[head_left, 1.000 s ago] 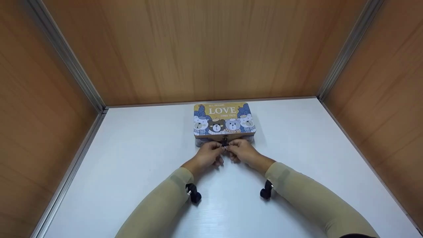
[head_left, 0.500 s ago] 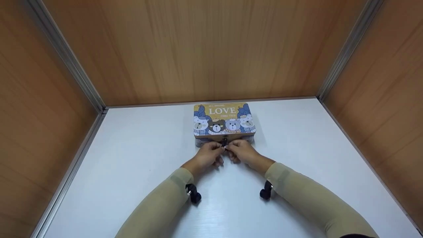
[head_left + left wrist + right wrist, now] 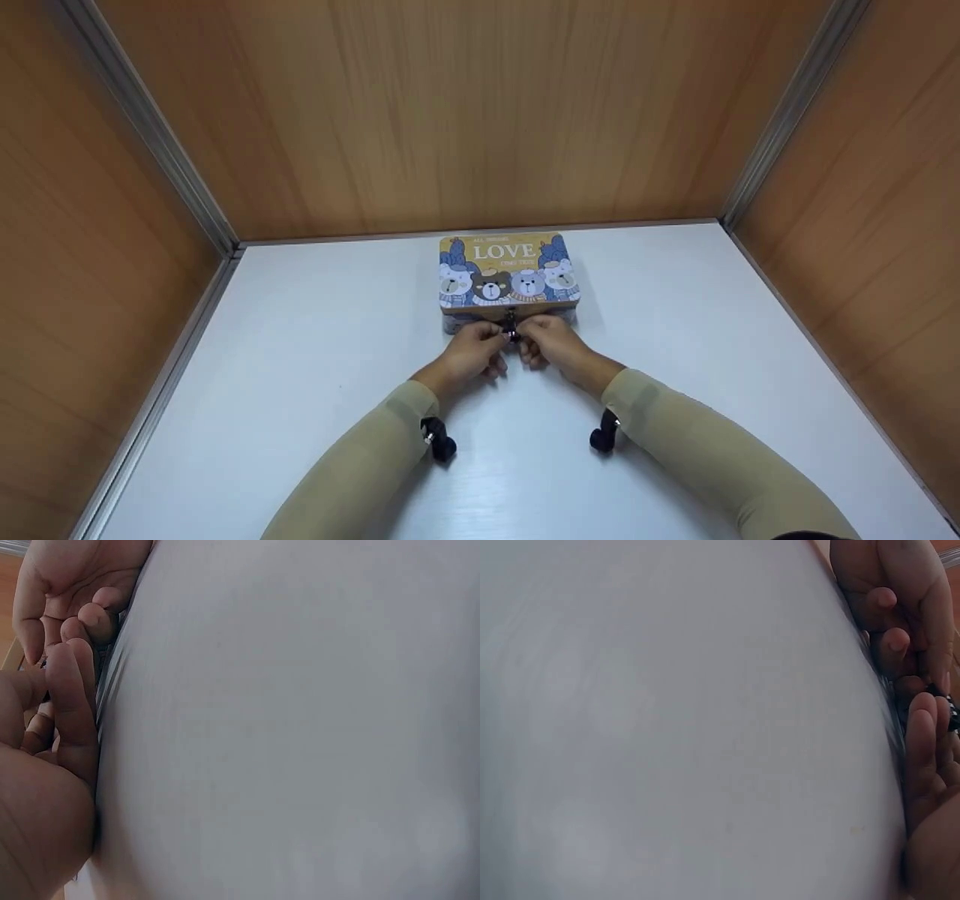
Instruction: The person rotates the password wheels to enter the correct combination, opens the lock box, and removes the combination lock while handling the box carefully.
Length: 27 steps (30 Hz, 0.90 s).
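Observation:
A tin box (image 3: 517,266) with cartoon bears and the word LOVE on its closed lid stands on the white table. At its front latch hangs a small dark combination padlock (image 3: 512,331); its black body with white marks (image 3: 954,718) shows partly in the right wrist view. From the left, my left hand (image 3: 470,352) pinches the padlock between thumb and finger. My right hand (image 3: 556,345) holds its other side with curled fingertips. The right wrist view shows both hands' fingertips meeting around the padlock, which they largely hide.
The white table (image 3: 337,337) is bounded by a wooden back wall (image 3: 480,112) and wooden side walls, with metal strips in the corners. The box stands close to the back wall. A black wrist mount (image 3: 442,442) hangs under each sleeve.
My right thumb and fingertips have drawn slightly to the right, so more of the padlock shows between the hands. The left hand and the box stay in place.

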Tool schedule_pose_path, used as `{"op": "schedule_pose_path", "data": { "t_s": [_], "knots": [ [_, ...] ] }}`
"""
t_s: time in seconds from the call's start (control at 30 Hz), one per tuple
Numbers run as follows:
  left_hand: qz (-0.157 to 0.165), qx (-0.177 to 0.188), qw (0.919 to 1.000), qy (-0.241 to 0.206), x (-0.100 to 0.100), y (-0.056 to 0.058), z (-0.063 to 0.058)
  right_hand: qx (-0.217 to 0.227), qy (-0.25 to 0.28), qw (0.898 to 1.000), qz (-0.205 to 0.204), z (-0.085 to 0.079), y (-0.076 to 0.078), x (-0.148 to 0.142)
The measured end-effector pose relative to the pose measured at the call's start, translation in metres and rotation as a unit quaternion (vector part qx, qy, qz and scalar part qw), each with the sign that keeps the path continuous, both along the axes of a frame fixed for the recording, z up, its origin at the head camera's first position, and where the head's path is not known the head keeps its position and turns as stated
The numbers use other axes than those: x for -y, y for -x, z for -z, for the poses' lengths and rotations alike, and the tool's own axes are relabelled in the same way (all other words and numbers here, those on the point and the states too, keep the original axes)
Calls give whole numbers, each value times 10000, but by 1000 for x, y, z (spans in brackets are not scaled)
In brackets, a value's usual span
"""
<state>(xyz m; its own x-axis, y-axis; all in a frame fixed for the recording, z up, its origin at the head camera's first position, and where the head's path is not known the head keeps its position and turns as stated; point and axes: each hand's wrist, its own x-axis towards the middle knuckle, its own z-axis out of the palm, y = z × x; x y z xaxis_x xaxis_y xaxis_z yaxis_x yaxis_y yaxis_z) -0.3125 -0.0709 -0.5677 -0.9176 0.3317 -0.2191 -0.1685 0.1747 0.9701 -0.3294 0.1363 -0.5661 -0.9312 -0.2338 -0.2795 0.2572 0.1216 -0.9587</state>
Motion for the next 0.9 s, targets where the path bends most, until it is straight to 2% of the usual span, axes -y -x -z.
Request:
{"op": "schedule_pose_path", "data": {
  "t_s": [0.33,0.6,0.9],
  "knots": [
    [-122,2,9999,1,-2,2,2,-89,-40,9999,-41,3,0,-1],
    [-83,1,10000,-27,-1,1,1,-66,-12,10000,-53,2,-2,0],
    [-78,89,9999,-64,-1,2,1,-279,-122,9995,-77,3,-1,0]
  ]
}}
